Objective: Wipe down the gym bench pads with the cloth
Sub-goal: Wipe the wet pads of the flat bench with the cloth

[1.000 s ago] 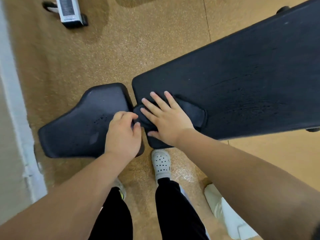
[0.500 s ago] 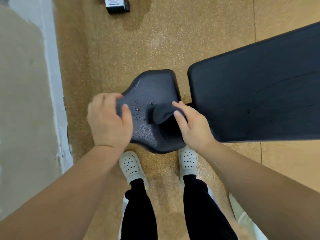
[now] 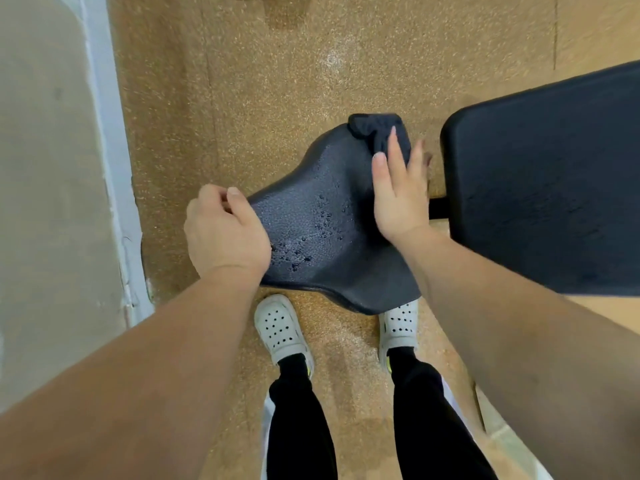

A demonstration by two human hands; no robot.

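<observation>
Cloth, dark and bunched, lies at the far narrow end of the seat pad, pressed there by the right hand. That hand lies flat with its fingers stretched out and slightly spread, palm down on the pad's right edge, fingertips on the cloth; it does not close around anything. The left hand is curled at the pad's left corner, thumb on top of the edge and the other fingers tucked out of sight, so it seems to grip the edge, though the underside is hidden.

Small dark droplets bead on the grained surface of the seat pad, between the two hands. The long back pad sits to the right, apart from the seat pad across a narrow gap where a dark bar of the bench frame shows.

Below the near edge of the seat pad stand two white perforated clogs, the right one partly tucked beneath the pad, with black trousers above them. The floor is speckled tan. A pale wall with a white skirting strip runs down the left side, near the left hand.
</observation>
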